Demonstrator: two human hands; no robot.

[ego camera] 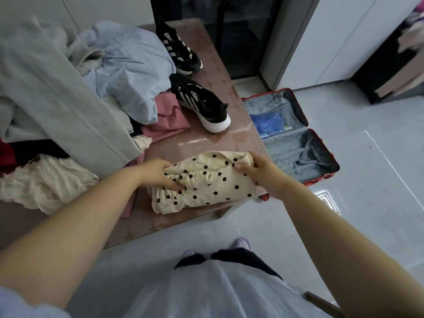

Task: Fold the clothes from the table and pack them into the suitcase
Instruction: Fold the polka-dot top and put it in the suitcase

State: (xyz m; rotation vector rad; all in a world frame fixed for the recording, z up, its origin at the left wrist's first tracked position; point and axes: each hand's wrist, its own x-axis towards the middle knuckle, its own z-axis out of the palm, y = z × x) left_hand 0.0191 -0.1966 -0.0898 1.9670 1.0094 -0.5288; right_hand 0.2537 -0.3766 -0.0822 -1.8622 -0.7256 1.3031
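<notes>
Head view: left hand (158,173), right hand (259,171) grip polka-dot garment (206,184); clothes pile (68,99), sneakers (202,104) behind; open suitcase (282,154) beside table (206,53).

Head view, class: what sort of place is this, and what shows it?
Probably a room at home: a table piled with clothes, an open suitcase on the floor, tall white cupboards behind.

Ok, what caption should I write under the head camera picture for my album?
Left grip and right grip hold a cream polka-dot garment on the table beside the open red suitcase.
</notes>
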